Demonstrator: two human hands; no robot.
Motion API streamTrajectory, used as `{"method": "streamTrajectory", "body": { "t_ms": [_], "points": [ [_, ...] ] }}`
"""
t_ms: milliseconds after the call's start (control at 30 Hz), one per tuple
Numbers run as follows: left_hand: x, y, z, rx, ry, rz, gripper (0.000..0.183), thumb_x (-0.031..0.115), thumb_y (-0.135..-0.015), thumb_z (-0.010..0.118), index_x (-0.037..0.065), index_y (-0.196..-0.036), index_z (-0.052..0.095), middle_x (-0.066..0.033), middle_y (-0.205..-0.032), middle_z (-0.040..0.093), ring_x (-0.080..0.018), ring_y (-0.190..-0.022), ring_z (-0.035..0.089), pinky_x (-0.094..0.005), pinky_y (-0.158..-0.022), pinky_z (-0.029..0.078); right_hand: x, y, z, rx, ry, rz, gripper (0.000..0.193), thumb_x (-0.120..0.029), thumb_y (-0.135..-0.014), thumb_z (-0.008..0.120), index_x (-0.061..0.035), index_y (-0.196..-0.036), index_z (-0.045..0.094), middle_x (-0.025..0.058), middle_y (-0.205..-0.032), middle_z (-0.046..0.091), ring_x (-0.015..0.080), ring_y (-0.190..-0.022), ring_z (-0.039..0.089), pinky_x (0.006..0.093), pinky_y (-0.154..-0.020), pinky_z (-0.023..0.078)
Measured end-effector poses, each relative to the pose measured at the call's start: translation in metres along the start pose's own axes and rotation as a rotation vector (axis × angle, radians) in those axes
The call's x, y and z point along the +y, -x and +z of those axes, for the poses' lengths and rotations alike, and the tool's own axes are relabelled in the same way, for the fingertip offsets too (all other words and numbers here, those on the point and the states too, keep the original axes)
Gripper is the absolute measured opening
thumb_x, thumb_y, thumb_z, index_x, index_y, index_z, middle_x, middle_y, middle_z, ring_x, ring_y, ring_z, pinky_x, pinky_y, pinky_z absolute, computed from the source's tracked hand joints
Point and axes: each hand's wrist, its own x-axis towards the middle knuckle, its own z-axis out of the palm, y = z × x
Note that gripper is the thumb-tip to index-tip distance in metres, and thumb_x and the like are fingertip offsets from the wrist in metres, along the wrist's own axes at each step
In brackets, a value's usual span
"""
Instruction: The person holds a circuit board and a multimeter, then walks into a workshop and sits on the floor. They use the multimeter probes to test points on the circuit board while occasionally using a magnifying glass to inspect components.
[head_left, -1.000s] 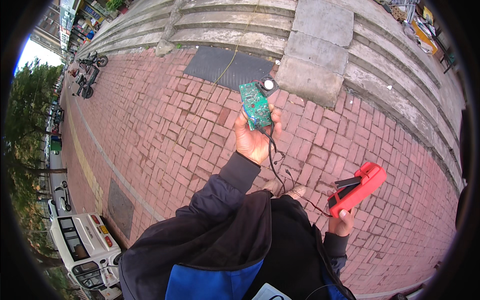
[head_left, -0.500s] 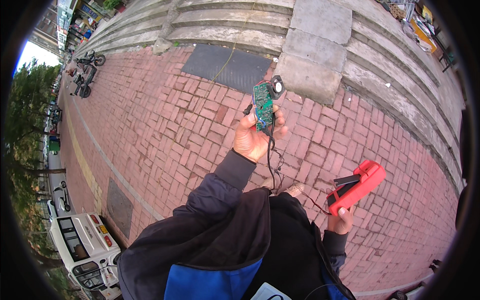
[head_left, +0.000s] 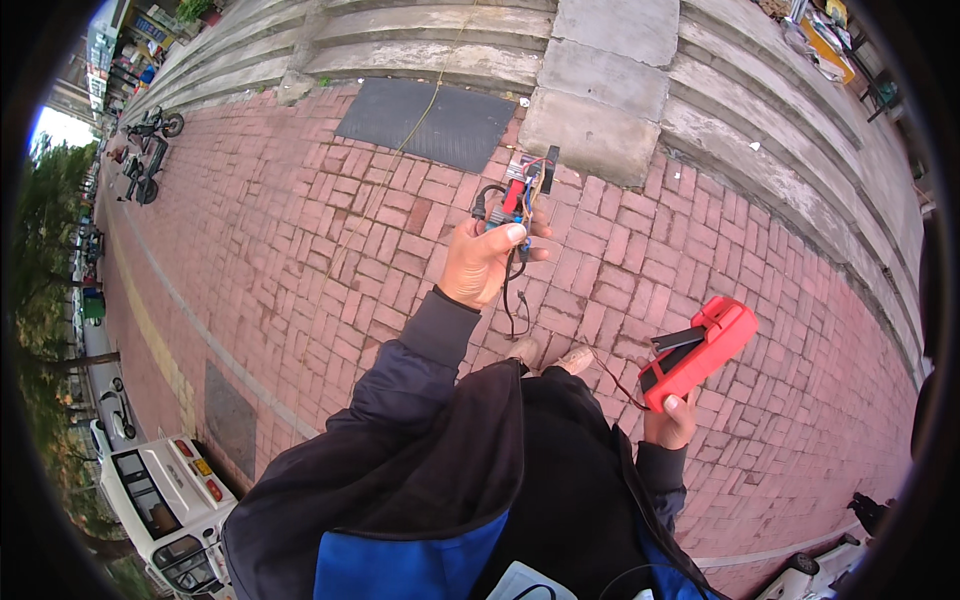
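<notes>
My left hand [head_left: 478,262] grips a circuit board [head_left: 520,192] out in front of me, thumb across its near end. The side facing up carries red, blue and silvery parts; a dark small fan [head_left: 551,168] is at its far end, seen nearly edge-on. Black cables [head_left: 507,290] loop beside the hand and dangle below it. Lower right, my right hand [head_left: 672,422] is closed round the near end of a red-cased multimeter [head_left: 722,340]. Its black stand is folded out from the back, and a thin dark red lead [head_left: 622,387] runs from it toward my feet.
Red brick paving [head_left: 330,230] lies below. Ahead are a dark rubber mat [head_left: 430,122], a concrete ramp [head_left: 590,135] and stone steps [head_left: 780,130]. A white van [head_left: 165,500] stands at the left, scooters [head_left: 145,165] farther up. My shoes [head_left: 575,360] are below the hands.
My left hand has turned the circuit board from its green face to the side with red and blue parts. The right hand still holds the multimeter; the whole view has shifted slightly.
</notes>
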Motion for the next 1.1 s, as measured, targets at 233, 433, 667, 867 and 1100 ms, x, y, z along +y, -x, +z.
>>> {"method": "streamTrajectory", "body": {
  "t_ms": [233,433,667,867,1100],
  "points": [
    [0.011,-0.001,0.01,0.101,-0.337,-0.017,0.045,0.005,-0.089,0.084,-0.007,-0.129,0.067,-0.0115,-0.113,0.076,-0.0164,-0.098,0.075,-0.032,-0.08,0.064,-0.001,0.002,0.001,0.056,-0.007,0.038,0.091,-0.03,-0.072,0.084,0.0033,-0.149,0.048,0.0155,-0.13,0.064,0.0311,-0.116,0.068,0.0425,-0.099,0.055],
    [0.007,-0.001,0.019,0.141,-0.524,0.105,0.046,0.007,-0.085,0.088,-0.005,-0.125,0.069,-0.0075,-0.109,0.076,-0.0096,-0.092,0.07,-0.0265,-0.081,0.059,-0.001,0.001,-0.001,0.04,-0.03,0.049,0.094,-0.029,-0.071,0.085,0.003,-0.15,0.047,0.0155,-0.132,0.063,0.0316,-0.119,0.067,0.0425,-0.099,0.055],
    [0.001,-0.007,0.015,0.242,-0.914,0.268,0.039,0.016,-0.079,0.09,-0.002,-0.101,0.064,-0.0092,-0.094,0.065,-0.0167,-0.084,0.062,-0.0346,-0.075,0.053,0.0,0.0,-0.005,0.03,-0.032,0.079,0.092,-0.029,-0.071,0.083,0.0032,-0.151,0.048,0.0159,-0.135,0.062,0.0332,-0.122,0.066,0.0457,-0.105,0.054],
    [0.008,-0.007,0.017,0.231,-1.196,0.374,0.042,0.016,-0.076,0.09,-0.003,-0.095,0.058,-0.0154,-0.094,0.059,-0.0307,-0.083,0.061,-0.0415,-0.075,0.052,-0.002,0.001,0.002,0.048,-0.036,0.048,0.093,-0.029,-0.071,0.084,0.0035,-0.15,0.049,0.0164,-0.136,0.063,0.0334,-0.123,0.066,0.0488,-0.11,0.052],
    [0.005,-0.008,0.012,0.193,-1.302,0.411,0.042,0.016,-0.075,0.088,-0.003,-0.098,0.059,-0.0175,-0.096,0.059,-0.0367,-0.087,0.062,-0.0443,-0.078,0.052,-0.003,0.001,0.001,0.047,-0.016,0.072,0.093,-0.03,-0.071,0.084,0.0047,-0.149,0.049,0.017,-0.133,0.064,0.0364,-0.121,0.068,0.0434,-0.095,0.059]
  ]
}}
